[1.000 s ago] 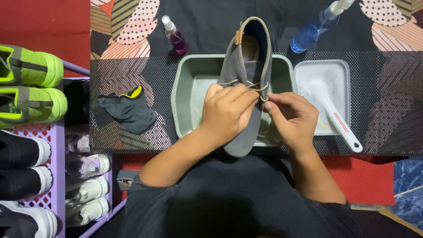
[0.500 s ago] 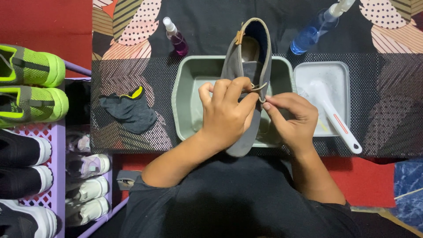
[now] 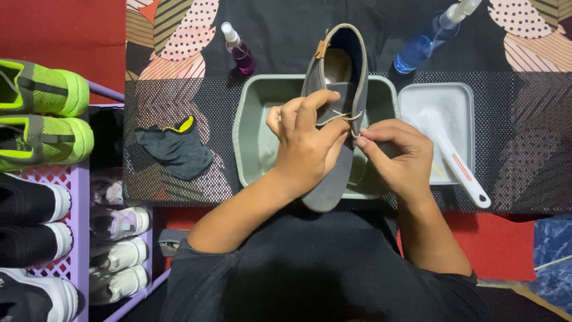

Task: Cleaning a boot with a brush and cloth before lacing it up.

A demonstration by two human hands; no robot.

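1. A grey suede ankle shoe with a tan heel tab (image 3: 341, 89) is held over the grey rectangular plastic basin (image 3: 253, 137), its heel pointing away from the person and its toe hanging past the basin's near rim.
2. The left hand (image 3: 304, 149) wraps around the shoe's middle from the left, fingers curled over the upper, so it is closed on the shoe.
3. The right hand (image 3: 396, 158), just right of the shoe, pinches the thin tan shoelace (image 3: 339, 116) between thumb and fingertips where it crosses the upper.
4. Right of the basin, touching it or nearly so, sits a white square plastic tray (image 3: 462, 101) with a white long-handled brush (image 3: 453, 161) lying in it, handle over the tray's near edge.
5. Beyond the basin's far right corner lies a blue clear spray bottle (image 3: 426, 39); beyond its far left corner lies a small pink spray bottle (image 3: 238, 50).
6. Left of the basin a dark grey sock with yellow trim (image 3: 176, 149) lies crumpled on the black dotted mat (image 3: 524, 119).
7. Further left, a purple plastic shoe rack (image 3: 77, 238) carries lime-green sneakers (image 3: 42, 113) and white-soled shoes.
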